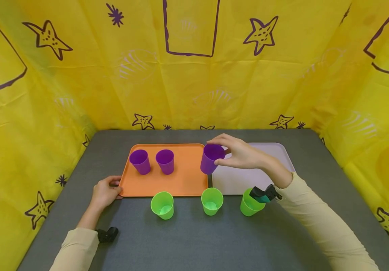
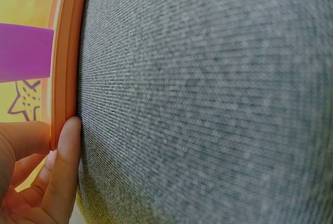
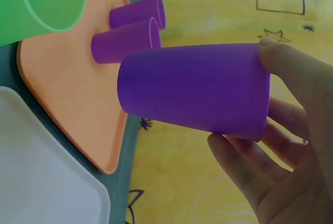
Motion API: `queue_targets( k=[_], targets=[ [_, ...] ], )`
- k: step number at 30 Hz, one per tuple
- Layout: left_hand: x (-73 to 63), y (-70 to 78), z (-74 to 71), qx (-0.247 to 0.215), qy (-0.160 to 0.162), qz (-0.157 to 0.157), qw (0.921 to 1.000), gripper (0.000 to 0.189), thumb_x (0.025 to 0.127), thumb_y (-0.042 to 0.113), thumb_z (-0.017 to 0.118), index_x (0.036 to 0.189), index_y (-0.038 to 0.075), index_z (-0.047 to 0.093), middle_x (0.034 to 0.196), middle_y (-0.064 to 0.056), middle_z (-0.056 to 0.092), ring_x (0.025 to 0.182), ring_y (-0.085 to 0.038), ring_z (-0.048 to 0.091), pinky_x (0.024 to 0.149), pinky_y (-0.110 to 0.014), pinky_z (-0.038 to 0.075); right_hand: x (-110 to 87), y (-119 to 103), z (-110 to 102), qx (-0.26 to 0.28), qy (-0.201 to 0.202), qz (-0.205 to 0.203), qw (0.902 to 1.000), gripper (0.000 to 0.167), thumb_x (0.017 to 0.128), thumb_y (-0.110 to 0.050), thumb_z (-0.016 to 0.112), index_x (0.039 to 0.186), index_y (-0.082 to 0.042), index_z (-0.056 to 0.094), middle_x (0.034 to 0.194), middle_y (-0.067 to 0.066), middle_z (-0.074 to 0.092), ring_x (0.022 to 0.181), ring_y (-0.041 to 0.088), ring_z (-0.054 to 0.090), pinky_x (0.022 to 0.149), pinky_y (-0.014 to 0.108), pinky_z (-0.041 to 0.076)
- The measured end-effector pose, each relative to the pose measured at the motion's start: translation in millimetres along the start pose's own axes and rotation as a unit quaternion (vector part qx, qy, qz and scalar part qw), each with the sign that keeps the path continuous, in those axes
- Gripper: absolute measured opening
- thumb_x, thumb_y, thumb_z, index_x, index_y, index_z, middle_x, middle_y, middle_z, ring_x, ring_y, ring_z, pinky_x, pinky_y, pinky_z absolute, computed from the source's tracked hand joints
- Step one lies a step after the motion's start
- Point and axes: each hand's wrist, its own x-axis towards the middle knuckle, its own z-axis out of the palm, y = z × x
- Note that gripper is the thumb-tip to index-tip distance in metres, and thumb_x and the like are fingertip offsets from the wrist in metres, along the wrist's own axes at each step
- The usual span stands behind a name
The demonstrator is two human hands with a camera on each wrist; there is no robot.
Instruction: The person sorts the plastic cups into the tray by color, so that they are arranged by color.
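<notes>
My right hand (image 1: 240, 152) grips a purple cup (image 1: 210, 160) near its rim, thumb on one side and fingers on the other. That cup is held upright with a slight tilt, over the gap where the orange tray (image 1: 187, 180) meets the pale grey tray (image 1: 235, 182). In the right wrist view the held purple cup (image 3: 192, 89) appears sideways, apart from both trays. My left hand (image 1: 104, 192) pinches the orange tray's near left corner; the left wrist view shows thumb and finger on its rim (image 2: 66, 63). Two more purple cups (image 1: 140, 162) (image 1: 165, 162) stand upright on the orange tray.
Three green cups (image 1: 162, 206) (image 1: 211, 202) (image 1: 250, 203) stand in a row on the dark grey table (image 1: 181, 244), in front of the trays. The rightmost is partly behind my right wrist camera (image 1: 265, 194). Yellow patterned cloth (image 1: 181, 86) surrounds the table's back and sides.
</notes>
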Motion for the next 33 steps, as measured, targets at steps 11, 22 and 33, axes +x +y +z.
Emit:
queue_targets(
  k=[11,22,33],
  targets=[
    [-0.6,2.0,-0.7,0.001,-0.001,-0.006,1.0,0.044,0.079,-0.005,0.057,0.122,-0.011,0.051,0.104,-0.03,0.058,0.075,-0.021,0.065,0.055,-0.029,0.058,31.2,6.9,18.0,-0.006,-0.026,0.027,0.9993,0.054,0.081,-0.019,0.07,0.129,-0.005,0.05,0.122,0.009,0.049,0.104,0.018,0.054,0.081,0.027,0.055],
    [-0.5,2.6,-0.7,0.003,-0.002,-0.005,1.0,0.044,0.078,-0.004,0.057,0.122,-0.011,0.051,0.103,-0.029,0.058,0.073,-0.019,0.065,0.055,-0.028,0.058,54.2,23.8,37.0,-0.032,-0.043,0.05,0.9973,0.054,0.081,-0.023,0.069,0.129,-0.006,0.051,0.123,0.01,0.048,0.098,0.017,0.055,0.079,0.029,0.055],
    [0.6,0.8,-0.8,0.001,-0.003,-0.005,1.0,0.044,0.078,-0.005,0.057,0.121,-0.011,0.051,0.103,-0.028,0.058,0.071,-0.017,0.065,0.055,-0.028,0.058,66.4,35.9,49.2,-0.069,-0.061,0.06,0.994,0.056,0.081,-0.026,0.069,0.13,-0.006,0.051,0.127,0.011,0.047,0.108,0.021,0.052,0.086,0.029,0.051]
  ],
)
